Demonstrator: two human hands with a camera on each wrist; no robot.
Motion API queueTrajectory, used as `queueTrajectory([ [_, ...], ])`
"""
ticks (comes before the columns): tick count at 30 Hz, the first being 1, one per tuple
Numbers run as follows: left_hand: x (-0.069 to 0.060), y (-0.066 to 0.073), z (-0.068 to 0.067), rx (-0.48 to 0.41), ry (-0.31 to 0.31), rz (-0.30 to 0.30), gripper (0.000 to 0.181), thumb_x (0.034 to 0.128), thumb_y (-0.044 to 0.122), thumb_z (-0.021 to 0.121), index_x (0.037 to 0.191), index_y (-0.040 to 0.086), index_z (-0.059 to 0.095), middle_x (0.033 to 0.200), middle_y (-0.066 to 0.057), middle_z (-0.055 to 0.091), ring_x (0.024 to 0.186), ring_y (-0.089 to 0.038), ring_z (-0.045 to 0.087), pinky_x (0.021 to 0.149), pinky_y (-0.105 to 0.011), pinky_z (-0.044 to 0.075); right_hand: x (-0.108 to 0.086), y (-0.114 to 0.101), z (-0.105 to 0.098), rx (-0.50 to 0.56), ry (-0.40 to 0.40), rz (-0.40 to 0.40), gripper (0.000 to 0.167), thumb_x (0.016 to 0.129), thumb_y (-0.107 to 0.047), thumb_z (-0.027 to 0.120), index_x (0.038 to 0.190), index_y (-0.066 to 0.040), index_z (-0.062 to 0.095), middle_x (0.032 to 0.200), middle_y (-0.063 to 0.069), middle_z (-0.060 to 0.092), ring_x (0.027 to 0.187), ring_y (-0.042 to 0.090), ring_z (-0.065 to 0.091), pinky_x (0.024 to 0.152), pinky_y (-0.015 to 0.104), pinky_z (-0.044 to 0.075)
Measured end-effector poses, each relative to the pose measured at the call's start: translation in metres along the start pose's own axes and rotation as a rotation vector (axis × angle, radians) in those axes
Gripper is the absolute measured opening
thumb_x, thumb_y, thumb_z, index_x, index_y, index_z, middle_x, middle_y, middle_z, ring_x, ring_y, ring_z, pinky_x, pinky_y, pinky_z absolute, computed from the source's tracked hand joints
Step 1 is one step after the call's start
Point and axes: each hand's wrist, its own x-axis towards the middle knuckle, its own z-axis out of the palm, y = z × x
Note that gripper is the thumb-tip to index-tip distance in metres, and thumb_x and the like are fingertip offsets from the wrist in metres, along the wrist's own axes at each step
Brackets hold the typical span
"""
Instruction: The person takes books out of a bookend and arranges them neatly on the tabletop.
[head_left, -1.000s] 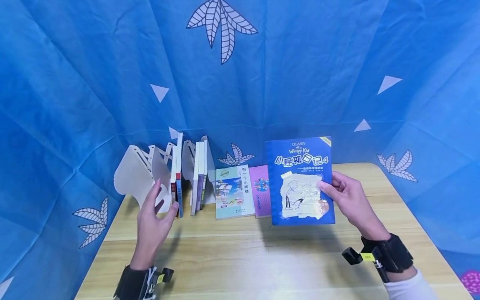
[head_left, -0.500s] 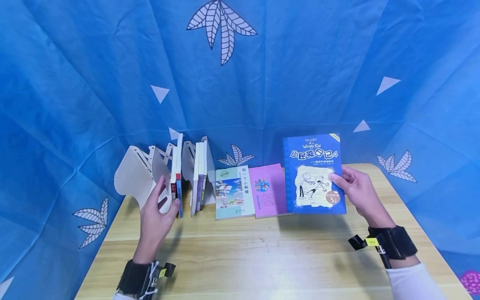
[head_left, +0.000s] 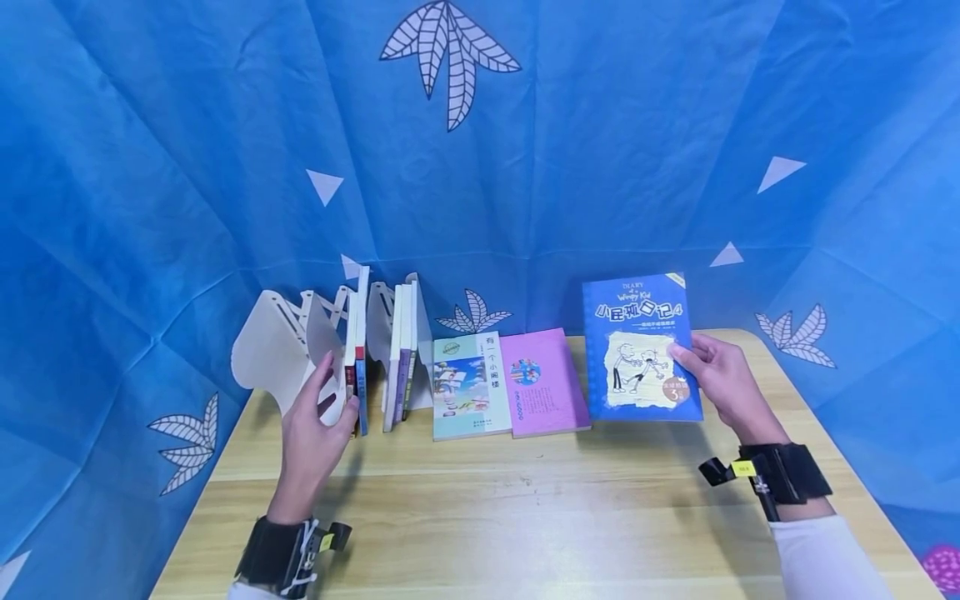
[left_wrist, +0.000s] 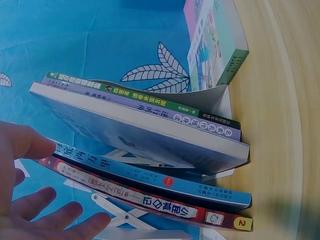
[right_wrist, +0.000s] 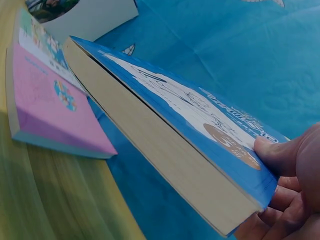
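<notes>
At back right of table (head_left: 525,508), holds blue book (head_left: 642,348) raised, pinched at its edge by right hand (head_left: 727,379). Looks partway: books (left_wrist: 167,181) upright in white rack (head_left: 262,350); apparently remaining, this one plus pink book (head_left: 551,387) and pale-green book (head_left: 471,387). Shows cartoon patch (head_left: 641,371) below title (head_left: 637,312). Spreads left hand (head_left: 315,437) near racked spines.

One table (head_left: 525,517); at its ten o'clock, one white book rack (head_left: 258,350) with two thin paperbacks (head_left: 359,333) in one slot, three books (head_left: 406,333) in another. One mint-green book (head_left: 471,387) and one pink book (head_left: 547,383) at twelve, one blue Diary of a Wimpy Kid 4 (head_left: 641,346) at two (eight volumes altogether).
</notes>
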Motion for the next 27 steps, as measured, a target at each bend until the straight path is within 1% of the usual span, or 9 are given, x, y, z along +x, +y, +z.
queueTrajectory([
  [6, 0.002, 0.002, 0.001, -0.02, -0.017, -0.001, 0.075, 0.0987, 0.012, 0.066, 0.163, 0.031, 0.031, 0.164, -0.014, 0.045, 0.148, -0.042, 0.046, 0.115, -0.063, 0.045, 0.009, 0.009, 0.0, -0.056, -0.015, 0.043, 0.07, 0.107, -0.046, 0.051, 0.155, 0.005, 0.041, 0.149, 0.033, 0.053, 0.129, 0.033, 0.062, 0.091, 0.018, 0.058],
  [11, 0.003, 0.004, 0.004, -0.06, -0.027, 0.002, 0.075, 0.0988, 0.008, 0.065, 0.164, 0.026, 0.032, 0.163, -0.016, 0.045, 0.146, -0.044, 0.047, 0.111, -0.059, 0.049, 0.017, 0.016, 0.0, -0.05, -0.035, 0.045, 0.069, 0.108, -0.045, 0.051, 0.154, 0.005, 0.043, 0.149, 0.033, 0.053, 0.115, 0.017, 0.067, 0.082, 0.008, 0.053],
  [14, 0.003, 0.002, 0.006, -0.073, -0.021, 0.01, 0.075, 0.0985, 0.005, 0.065, 0.163, 0.026, 0.033, 0.162, -0.017, 0.046, 0.145, -0.044, 0.049, 0.111, -0.058, 0.05, 0.02, 0.02, 0.0, -0.04, -0.05, 0.048, 0.068, 0.108, -0.044, 0.05, 0.154, 0.006, 0.041, 0.153, 0.033, 0.049, 0.124, 0.028, 0.065, 0.101, 0.027, 0.059],
  [17, 0.004, 0.001, 0.007, -0.075, -0.016, 0.013, 0.076, 0.0986, 0.004, 0.064, 0.163, 0.029, 0.032, 0.161, -0.018, 0.047, 0.144, -0.044, 0.049, 0.111, -0.058, 0.051, 0.023, 0.024, 0.001, -0.018, -0.063, 0.066, 0.07, 0.109, -0.044, 0.049, 0.156, 0.006, 0.036, 0.157, 0.034, 0.041, 0.144, 0.048, 0.045, 0.119, 0.056, 0.045],
  [19, 0.005, 0.0, 0.008, -0.075, -0.016, 0.013, 0.076, 0.0987, 0.004, 0.064, 0.163, 0.031, 0.032, 0.161, -0.018, 0.047, 0.144, -0.044, 0.05, 0.11, -0.058, 0.051, 0.025, 0.026, 0.002, -0.006, -0.068, 0.077, 0.071, 0.109, -0.043, 0.048, 0.157, 0.007, 0.033, 0.159, 0.036, 0.037, 0.148, 0.052, 0.038, 0.121, 0.065, 0.036],
  [21, 0.005, -0.001, 0.009, -0.073, -0.013, 0.015, 0.077, 0.0985, 0.004, 0.064, 0.163, 0.031, 0.032, 0.16, -0.018, 0.047, 0.144, -0.044, 0.05, 0.11, -0.058, 0.051, 0.026, 0.029, 0.003, -0.016, -0.065, 0.083, 0.07, 0.109, -0.043, 0.048, 0.156, 0.007, 0.035, 0.157, 0.036, 0.041, 0.142, 0.048, 0.049, 0.116, 0.053, 0.048],
  [23, 0.006, -0.002, 0.01, -0.07, -0.006, 0.021, 0.076, 0.0983, 0.003, 0.064, 0.163, 0.03, 0.033, 0.16, -0.018, 0.048, 0.143, -0.044, 0.051, 0.109, -0.057, 0.052, 0.028, 0.032, 0.004, -0.032, -0.062, 0.084, 0.068, 0.109, -0.043, 0.048, 0.154, 0.007, 0.04, 0.152, 0.036, 0.048, 0.124, 0.034, 0.064, 0.103, 0.036, 0.058],
  [26, 0.008, -0.003, 0.013, -0.068, 0.002, 0.028, 0.076, 0.0979, 0.002, 0.064, 0.162, 0.027, 0.034, 0.16, -0.018, 0.047, 0.142, -0.044, 0.052, 0.108, -0.056, 0.053, 0.032, 0.037, 0.006, -0.054, -0.058, 0.093, 0.065, 0.109, -0.044, 0.048, 0.148, 0.008, 0.049, 0.138, 0.032, 0.06, 0.096, 0.006, 0.065, 0.079, 0.015, 0.053],
  [27, 0.008, -0.004, 0.014, -0.067, 0.002, 0.028, 0.075, 0.098, 0.001, 0.063, 0.162, 0.027, 0.034, 0.161, -0.018, 0.047, 0.142, -0.043, 0.052, 0.108, -0.055, 0.053, 0.033, 0.039, 0.006, -0.05, -0.058, 0.096, 0.064, 0.109, -0.043, 0.049, 0.146, 0.009, 0.05, 0.134, 0.031, 0.062, 0.089, 0.001, 0.062, 0.077, 0.016, 0.055],
])
